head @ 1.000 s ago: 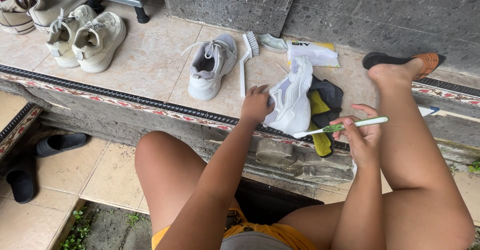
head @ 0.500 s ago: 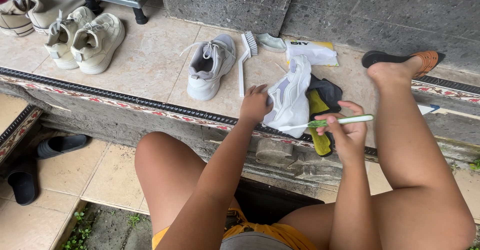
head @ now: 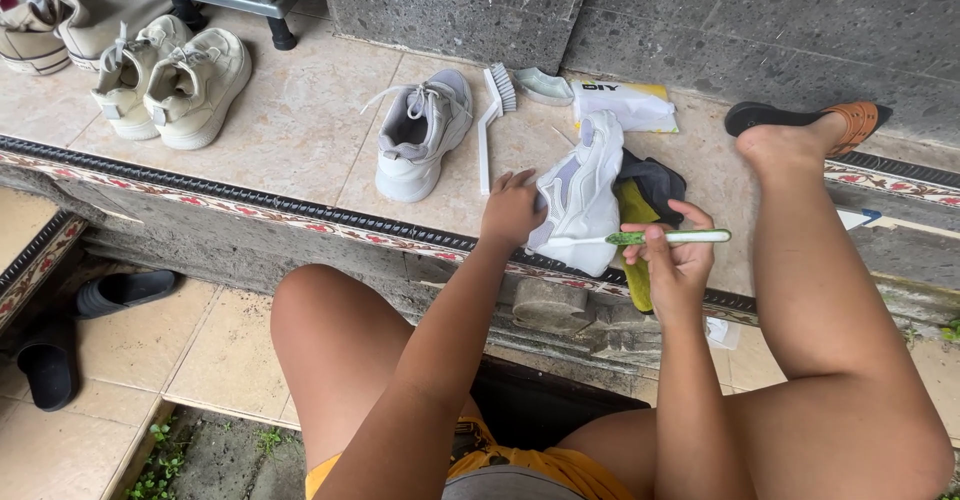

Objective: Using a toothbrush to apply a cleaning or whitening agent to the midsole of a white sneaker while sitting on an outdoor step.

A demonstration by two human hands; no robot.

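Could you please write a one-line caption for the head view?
Left hand steadies a white sneaker on a tiled ledge; right hand holds a green toothbrush.

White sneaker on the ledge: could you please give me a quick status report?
Left hand steadies the white sneaker. Right hand holds a green toothbrush, head at the sole edge. Second sneaker and scrub brush lie alongside, apart.
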